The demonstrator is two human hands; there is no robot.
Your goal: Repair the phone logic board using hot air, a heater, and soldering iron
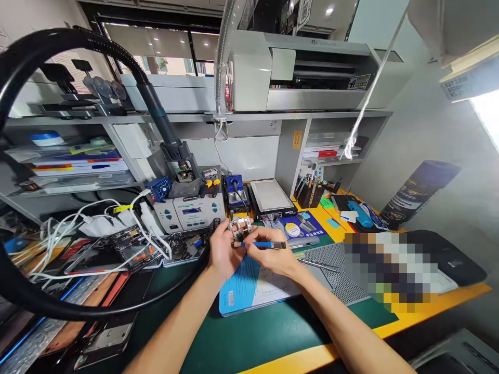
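Note:
My left hand is closed round a small silvery circuit board, holding it tilted above the bench. The board looks like a phone's logic board with metal shields, though its details are too small to read. My right hand pinches a slim blue-handled tool, lying almost level. Its working end points left, close to the board's lower edge; fingers partly hide it, and I cannot tell whether it touches. Under both hands lies a blue and white booklet on the green mat.
A hot-air rework station stands behind my left hand, its thick black hose looping along the left. White cables and phone parts crowd that side. Tweezers lie at right. Behind are a soldering iron stand and a tool holder.

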